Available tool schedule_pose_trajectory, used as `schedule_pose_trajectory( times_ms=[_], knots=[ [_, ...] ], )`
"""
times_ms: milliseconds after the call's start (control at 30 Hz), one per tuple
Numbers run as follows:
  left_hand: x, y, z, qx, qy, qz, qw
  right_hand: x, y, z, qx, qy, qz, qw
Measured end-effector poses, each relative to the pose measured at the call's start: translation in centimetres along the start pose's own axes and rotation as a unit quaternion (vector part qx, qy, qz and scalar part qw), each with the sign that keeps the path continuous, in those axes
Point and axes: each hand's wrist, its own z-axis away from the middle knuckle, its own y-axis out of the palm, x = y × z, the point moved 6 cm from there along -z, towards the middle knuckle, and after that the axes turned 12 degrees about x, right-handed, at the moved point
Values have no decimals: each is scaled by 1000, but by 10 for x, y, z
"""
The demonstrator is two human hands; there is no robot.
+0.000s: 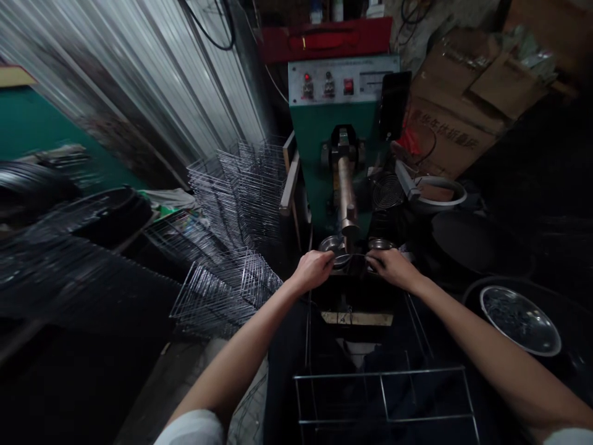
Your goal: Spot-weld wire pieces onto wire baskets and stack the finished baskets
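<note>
A corrugated metal wall (139,68) slants up on the left, and flattened cardboard boxes (456,105) sit at the upper right. Between them stands a green welder (340,136) with a metal control panel (343,80) carrying 3 switches and a rounded copper electrode (345,191) pointing down. Stacks of shiny wire racks (236,198) lean left of it, their thin rods forming square grids. 2 small steel bowls (331,244) sit under the electrode, and a larger steel bowl (519,320) at the right holds loose wire bits. A rectangular wire frame (384,395) lies below, over the person's dark lap.

Both hands are narrowly closed, the left hand (312,271) and right hand (397,269) each pinching an end of a thin wire (354,254). The wire spans just beneath the electrode tip, above the bowls.
</note>
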Motion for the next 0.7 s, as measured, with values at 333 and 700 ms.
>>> schedule_pose_trajectory(
  times_ms=[333,700],
  knots=[
    [1,-4,-5,2,5,2,1000,-2,0,-4,3,11,2,1000],
    [-2,-2,-4,9,5,-3,1000,-4,2,-3,-12,11,10,1000]
  ],
)
